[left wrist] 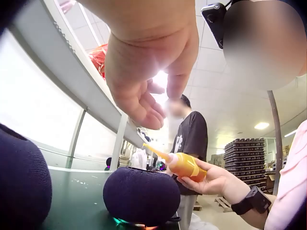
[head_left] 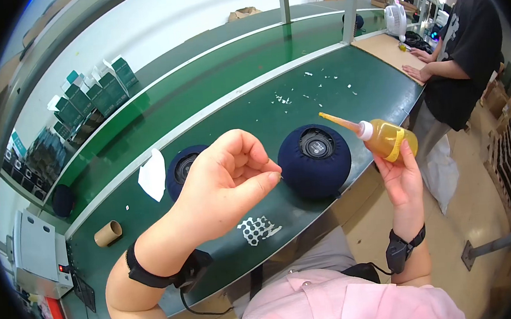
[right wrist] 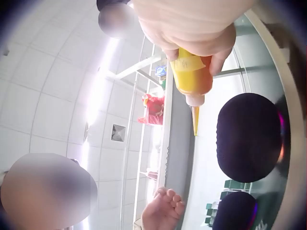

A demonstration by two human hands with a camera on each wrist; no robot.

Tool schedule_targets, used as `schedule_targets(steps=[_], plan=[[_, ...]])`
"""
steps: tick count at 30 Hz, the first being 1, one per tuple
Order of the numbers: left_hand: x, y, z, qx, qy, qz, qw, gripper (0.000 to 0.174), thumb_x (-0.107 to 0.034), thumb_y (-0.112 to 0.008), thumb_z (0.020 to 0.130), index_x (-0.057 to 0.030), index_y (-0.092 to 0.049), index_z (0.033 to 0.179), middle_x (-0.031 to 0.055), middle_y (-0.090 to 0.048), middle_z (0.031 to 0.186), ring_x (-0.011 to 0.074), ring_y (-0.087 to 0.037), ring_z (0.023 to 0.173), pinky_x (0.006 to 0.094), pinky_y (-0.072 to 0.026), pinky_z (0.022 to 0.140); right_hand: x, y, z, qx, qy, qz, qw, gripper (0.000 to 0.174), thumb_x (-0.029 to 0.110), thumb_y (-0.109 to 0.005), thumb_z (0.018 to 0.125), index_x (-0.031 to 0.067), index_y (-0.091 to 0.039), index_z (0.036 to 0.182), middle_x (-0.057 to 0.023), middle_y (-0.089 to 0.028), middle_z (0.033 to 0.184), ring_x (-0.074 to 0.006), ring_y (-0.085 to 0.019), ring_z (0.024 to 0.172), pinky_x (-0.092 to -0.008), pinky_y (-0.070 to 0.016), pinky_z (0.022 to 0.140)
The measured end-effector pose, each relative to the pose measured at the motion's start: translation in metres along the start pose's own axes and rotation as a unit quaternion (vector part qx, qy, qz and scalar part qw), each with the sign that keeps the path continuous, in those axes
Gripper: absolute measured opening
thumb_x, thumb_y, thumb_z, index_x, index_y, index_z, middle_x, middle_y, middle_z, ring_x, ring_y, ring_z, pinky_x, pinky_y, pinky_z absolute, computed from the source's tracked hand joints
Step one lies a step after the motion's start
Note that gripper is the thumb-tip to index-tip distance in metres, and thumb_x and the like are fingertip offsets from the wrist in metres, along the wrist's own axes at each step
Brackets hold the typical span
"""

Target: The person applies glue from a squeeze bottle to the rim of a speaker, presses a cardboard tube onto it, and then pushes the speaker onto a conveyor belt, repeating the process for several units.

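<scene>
Currently, right hand (head_left: 402, 179): fingers grip bottle (head_left: 386, 139).
Left hand (head_left: 221, 186): fingers curled; cannot tell if pinching.
Round speaker (head_left: 314, 177): near worktop (head_left: 370, 93) front edge.

Free lane over the bench (head_left: 246, 121) behind the two round speakers (head_left: 315, 176); post (head_left: 352, 8) at far rail (head_left: 239, 91). Gap between speakers roofed by left hand (head_left: 225, 189), clearance hard to judge. Bottle nozzle (head_left: 341, 123) juts in at right.

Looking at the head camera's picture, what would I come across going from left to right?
Grey metal box, cardboard tube, white sheet, left hand, round navy device with a dark recess on top, bottle of yellow liquid, person in a black shirt.
</scene>
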State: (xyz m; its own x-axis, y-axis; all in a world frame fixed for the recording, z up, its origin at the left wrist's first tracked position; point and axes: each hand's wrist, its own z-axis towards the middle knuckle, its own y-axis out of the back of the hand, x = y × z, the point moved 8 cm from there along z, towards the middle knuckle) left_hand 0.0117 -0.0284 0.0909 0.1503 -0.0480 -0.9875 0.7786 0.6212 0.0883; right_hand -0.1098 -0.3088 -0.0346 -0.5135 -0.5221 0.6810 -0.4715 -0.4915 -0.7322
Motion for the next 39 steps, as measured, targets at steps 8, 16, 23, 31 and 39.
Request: schedule_targets(steps=[8, 16, 23, 31, 39], plan=[[0.043, -0.02, -0.016, 0.037, 0.074, -0.011, 0.997, 0.026, -0.001, -0.064, 0.08, -0.0041, -0.047, 0.1, 0.0081, -0.057, 0.099, 0.0145, -0.058, 0.092, 0.0276, -0.0486, 0.081, -0.022, -0.026, 0.011, 0.012, -0.114, 0.097, 0.989, 0.047, 0.03, -0.052, 0.093, 0.0021, -0.041, 0.129, -0.0197, -0.045, 0.13, -0.035, -0.048, 0.118, -0.043, -0.0476, 0.096], [0.079, -0.053, 0.022, -0.251, -0.088, 0.346, 0.9, 0.093, -0.013, -0.081, 0.059, -0.0043, -0.026, 0.134, 0.0211, -0.032, 0.13, 0.0358, -0.043, 0.116, 0.0404, -0.0416, 0.096, 0.039, -0.1, 0.043, 0.213, -0.167, 0.255, 0.929, 0.041, 0.029, -0.052, 0.093, 0.0007, -0.049, 0.123, -0.019, -0.054, 0.12, -0.036, -0.053, 0.111, -0.0408, -0.0502, 0.094], [0.113, -0.075, 0.175, -0.303, -0.012, 0.257, 0.917, 0.088, -0.012, -0.083, 0.058, -0.0046, -0.031, 0.129, 0.0209, -0.045, 0.119, 0.0384, -0.047, 0.111, 0.0419, -0.0411, 0.096, 0.091, -0.099, 0.031, 0.259, -0.166, 0.317, 0.897, 0.038, 0.03, -0.051, 0.093, 0.0001, -0.054, 0.116, -0.017, -0.057, 0.115, -0.0347, -0.052, 0.11, -0.0411, -0.049, 0.095], [0.123, -0.131, 0.222, -0.183, 0.067, 0.081, 0.978, 0.058, -0.013, -0.069, 0.07, -0.0002, -0.046, 0.122, 0.0183, -0.053, 0.117, 0.0295, -0.052, 0.107, 0.0371, -0.0439, 0.09, 0.044, -0.028, 0.023, 0.136, -0.226, 0.307, 0.914, 0.046, 0.039, -0.055, 0.09, 0.0017, -0.053, 0.117, -0.0164, -0.056, 0.107, -0.0329, -0.056, 0.103, -0.0406, -0.0534, 0.087], [-0.009, -0.016, -0.033, -0.05, -0.129, 0.299, 0.944, 0.008, -0.003, -0.066, 0.077, -0.0022, -0.063, 0.085, 0.0085, -0.064, 0.095, 0.0157, -0.061, 0.09, 0.0285, -0.0505, 0.077, -0.033, -0.026, -0.018, 0.113, -0.356, 0.351, 0.859, 0.052, 0.042, -0.053, 0.091, 0.002, -0.047, 0.124, -0.0188, -0.047, 0.114, -0.0314, -0.056, 0.102, -0.0414, -0.0529, 0.087]])
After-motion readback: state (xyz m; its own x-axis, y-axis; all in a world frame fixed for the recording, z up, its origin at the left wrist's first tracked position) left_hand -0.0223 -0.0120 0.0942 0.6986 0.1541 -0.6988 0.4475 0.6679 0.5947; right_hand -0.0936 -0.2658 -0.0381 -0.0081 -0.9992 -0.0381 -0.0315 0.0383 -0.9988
